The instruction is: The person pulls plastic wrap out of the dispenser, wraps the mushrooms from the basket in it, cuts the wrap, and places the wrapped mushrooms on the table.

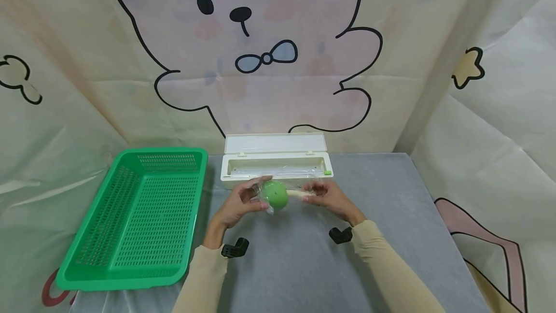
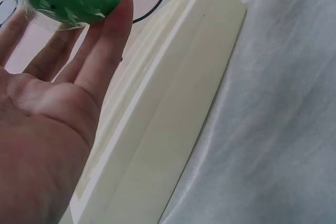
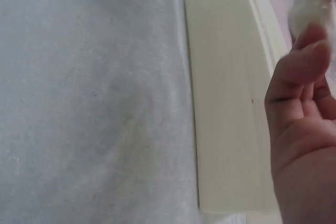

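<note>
- The left hand [image 1: 238, 203] cups the round head of a green maraca [image 1: 275, 194] with its fingers [image 2: 102, 45] wrapped round the ball; the left wrist view shows the green surface under a film of clear wrap.
- The right hand [image 1: 326, 196] pinches the pale handle [image 1: 297, 193] of the maraca, with crinkled cling film [image 1: 313, 185] bunched about the fingertips. In the right wrist view only the curled fingers and a blur of white film show, so how tight the hold is cannot be told.
- The maraca is held just above the grey table [image 1: 391, 197], near its back edge and just in front of the white film dispenser [image 1: 275, 162], whose lid stands open.
- As a judgement: the wrapping looks well along. The ball is already covered and the film reaches over the handle; closing the film at the handle end appears to be what is left. Whether the sheet is cut free of the dispenser cannot be made out.
- A green perforated basket [image 1: 134, 216] lies at the left edge of the table with nothing in it.
- No brand, label or readable writing shows on the dispenser, the basket or the maraca. The backdrop bears only a cartoon bear [image 1: 252, 37] drawing, without words.
</note>
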{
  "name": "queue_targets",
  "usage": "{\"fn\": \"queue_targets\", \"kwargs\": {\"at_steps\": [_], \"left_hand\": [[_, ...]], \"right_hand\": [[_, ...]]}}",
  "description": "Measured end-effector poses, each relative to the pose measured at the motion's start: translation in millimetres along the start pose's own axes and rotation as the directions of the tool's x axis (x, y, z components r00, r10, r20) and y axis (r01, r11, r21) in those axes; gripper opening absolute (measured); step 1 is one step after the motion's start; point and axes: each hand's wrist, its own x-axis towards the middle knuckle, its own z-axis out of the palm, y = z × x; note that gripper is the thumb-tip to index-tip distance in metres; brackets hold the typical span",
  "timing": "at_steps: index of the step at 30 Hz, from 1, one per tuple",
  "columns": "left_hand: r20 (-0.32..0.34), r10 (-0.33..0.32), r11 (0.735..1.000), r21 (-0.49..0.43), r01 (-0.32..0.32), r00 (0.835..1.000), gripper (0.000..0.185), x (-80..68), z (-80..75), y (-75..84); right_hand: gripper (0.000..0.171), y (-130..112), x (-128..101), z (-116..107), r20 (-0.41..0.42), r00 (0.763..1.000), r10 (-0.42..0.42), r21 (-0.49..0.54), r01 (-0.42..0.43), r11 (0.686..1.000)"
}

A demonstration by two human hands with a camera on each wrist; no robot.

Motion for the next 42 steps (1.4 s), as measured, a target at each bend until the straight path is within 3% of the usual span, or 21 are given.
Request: {"fn": "queue_targets", "kwargs": {"at_steps": [3, 6, 11, 17, 20, 24, 27, 32, 34, 40, 42], "left_hand": [[0.011, 0.018, 0.999, -0.035, -0.017, 1.0, 0.067, -0.3, -1.7, 0.4], [0.058, 0.035, 0.991, -0.133, -0.027, 0.998, 0.06, -1.4, -4.5, 0.0], [0.131, 0.062, 0.964, -0.264, -0.025, 0.989, 0.053, -3.0, -9.3, -1.2], [0.171, 0.086, 0.949, -0.314, -0.028, 0.982, 0.052, -5.4, -13.2, -1.0], [0.185, 0.121, 0.938, -0.343, -0.051, 0.975, 0.054, -6.8, -15.8, -0.7], [0.191, 0.139, 0.918, -0.394, -0.054, 0.972, 0.055, -7.4, -17.0, 0.3], [0.204, 0.145, 0.906, -0.421, -0.047, 0.968, 0.056, -6.8, -16.6, 1.4], [0.226, 0.146, 0.905, -0.424, -0.037, 0.963, 0.056, -6.2, -15.6, 2.7], [0.216, 0.13, 0.91, -0.413, -0.03, 0.968, 0.055, -6.5, -15.0, 2.2], [0.154, 0.064, 0.942, -0.336, -0.009, 0.986, 0.05, -7.1, -13.0, -1.6], [0.137, 0.049, 0.948, -0.318, -0.003, 0.989, 0.049, -7.2, -12.5, -3.1]], "right_hand": [[0.036, 0, -3, -6, 0.049, 0.998, -0.046, 0.082, 0.041, 0.996], [0.046, 2, -5, -13, 0.158, 0.982, -0.098, 0.214, 0.063, 0.975], [0.059, 9, -4, -23, 0.336, 0.923, -0.189, 0.388, 0.048, 0.921], [0.067, 17, -5, -28, 0.445, 0.851, -0.277, 0.535, -0.004, 0.845], [0.07, 22, -6, -31, 0.446, 0.846, -0.291, 0.56, -0.011, 0.828], [0.068, 27, -7, -33, 0.428, 0.856, -0.29, 0.555, 0.004, 0.832], [0.061, 28, -8, -34, 0.407, 0.878, -0.254, 0.549, -0.013, 0.835], [0.06, 22, -6, -29, 0.367, 0.917, -0.16, 0.489, -0.044, 0.871], [0.064, 19, -4, -26, 0.377, 0.913, -0.156, 0.467, -0.042, 0.883], [0.075, 15, 1, -19, 0.446, 0.871, -0.207, 0.461, -0.026, 0.887], [0.074, 14, 2, -17, 0.447, 0.871, -0.206, 0.453, -0.022, 0.891]]}}
